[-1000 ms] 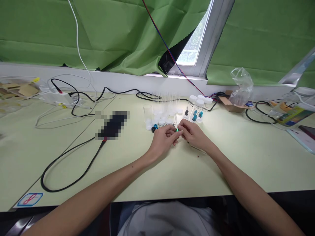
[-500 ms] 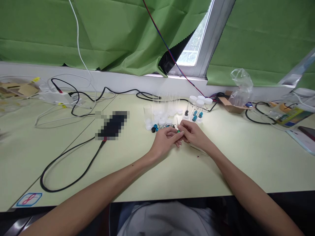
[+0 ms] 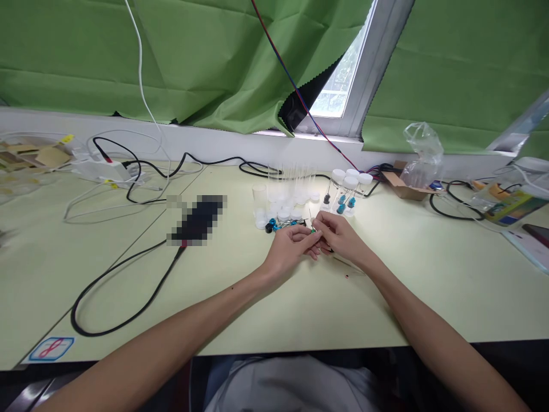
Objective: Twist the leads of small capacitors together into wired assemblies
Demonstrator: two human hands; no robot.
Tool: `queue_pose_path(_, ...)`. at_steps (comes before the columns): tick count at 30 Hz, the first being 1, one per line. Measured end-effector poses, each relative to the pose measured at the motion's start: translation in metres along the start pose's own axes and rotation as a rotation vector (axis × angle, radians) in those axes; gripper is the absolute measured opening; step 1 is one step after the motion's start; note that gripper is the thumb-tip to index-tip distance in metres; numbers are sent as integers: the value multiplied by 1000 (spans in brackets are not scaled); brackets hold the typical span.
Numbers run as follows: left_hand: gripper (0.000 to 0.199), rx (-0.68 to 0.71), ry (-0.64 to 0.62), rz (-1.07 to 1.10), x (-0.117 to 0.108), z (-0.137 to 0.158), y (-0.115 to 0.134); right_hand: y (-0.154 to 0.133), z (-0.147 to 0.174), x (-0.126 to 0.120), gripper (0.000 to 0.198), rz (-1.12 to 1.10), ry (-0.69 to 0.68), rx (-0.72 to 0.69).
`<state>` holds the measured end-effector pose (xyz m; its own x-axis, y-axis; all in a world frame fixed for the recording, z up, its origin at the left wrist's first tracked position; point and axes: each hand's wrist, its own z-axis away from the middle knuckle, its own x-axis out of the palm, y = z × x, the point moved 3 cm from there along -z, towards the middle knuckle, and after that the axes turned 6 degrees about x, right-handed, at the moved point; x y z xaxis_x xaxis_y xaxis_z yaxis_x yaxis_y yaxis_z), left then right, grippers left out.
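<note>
Close together over the table, my left hand (image 3: 288, 246) and my right hand (image 3: 338, 233) are both closed with fingertips meeting. Pinched between them is a small green piece (image 3: 313, 231) with a thin metal rod standing up from it; most of it is hidden by the fingers. Just beyond my left hand lie loose blue and black knobs (image 3: 269, 226) and some metal rods. Behind my hands stand several clear plastic tubes (image 3: 259, 200) with white bottoms. To their right, white-capped tubes (image 3: 350, 183) hold rods with blue or black ends. A thin stick (image 3: 347, 264) lies by my right wrist.
A pixelated dark device (image 3: 197, 222) with a black cable (image 3: 81, 286) lies to the left. Along the wall are a white power strip (image 3: 100, 170) and cables. An open cardboard box (image 3: 407, 187) with a plastic bag and a labelled tub (image 3: 518, 200) stand at right.
The view has shifted slightly. My fingers have moved only a little around the green piece, and both hands remain together.
</note>
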<state>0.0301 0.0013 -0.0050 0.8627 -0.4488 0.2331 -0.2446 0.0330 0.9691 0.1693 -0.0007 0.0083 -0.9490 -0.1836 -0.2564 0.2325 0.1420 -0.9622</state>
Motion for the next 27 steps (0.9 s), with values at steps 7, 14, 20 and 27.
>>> queue_pose_path(7,33,-7,6,5,-1,-1,-2,0,0,1,36,16,31,15)
queue_pose_path(14,34,0,72,-11,-8,-4,4,-5,-2,-17,37,104,151,0)
queue_pose_path(20,33,3,96,-21,-10,-6,4,-8,4,-44,28,565,145,83)
queue_pose_path(27,34,5,91,-44,-10,-5,4,-11,11,-63,14,858,150,94)
